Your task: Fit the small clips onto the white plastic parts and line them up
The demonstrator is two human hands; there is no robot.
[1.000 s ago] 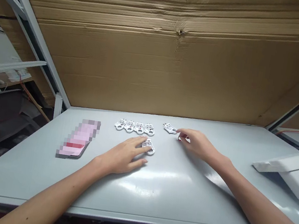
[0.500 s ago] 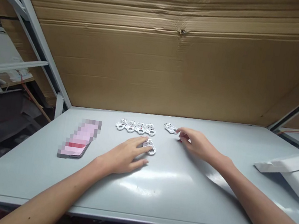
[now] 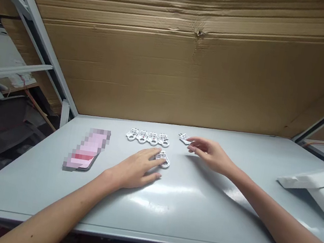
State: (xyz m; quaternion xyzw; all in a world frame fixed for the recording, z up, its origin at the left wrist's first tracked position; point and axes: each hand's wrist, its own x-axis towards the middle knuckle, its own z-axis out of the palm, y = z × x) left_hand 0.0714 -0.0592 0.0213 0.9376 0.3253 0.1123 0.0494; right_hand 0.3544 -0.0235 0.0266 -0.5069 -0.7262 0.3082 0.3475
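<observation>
My left hand (image 3: 135,168) lies over the grey table with its fingers spread. Two of its fingertips touch a white plug-like piece (image 3: 165,163) with a ring-shaped end, and the thumb stays apart from it. My right hand (image 3: 210,153) hovers at another white piece (image 3: 184,138), its fingers curved and thumb apart. Prongs stick out at that piece's far left end, while the fingers cover its near end; whether they touch it is hard to see. Several similar pieces (image 3: 148,137) lie side by side in a row, prongs toward the back and rings toward me.
A pink phone-like object (image 3: 87,149), partly blurred out, lies on the left of the grey table (image 3: 171,220). White long blocks (image 3: 320,183) sit at the right. A cardboard wall (image 3: 174,78) closes the back, with a metal frame post (image 3: 44,41) on the left.
My right hand has shifted slightly left, its fingers reaching further over the near end of the white piece. My left hand and the row look unmoved.
</observation>
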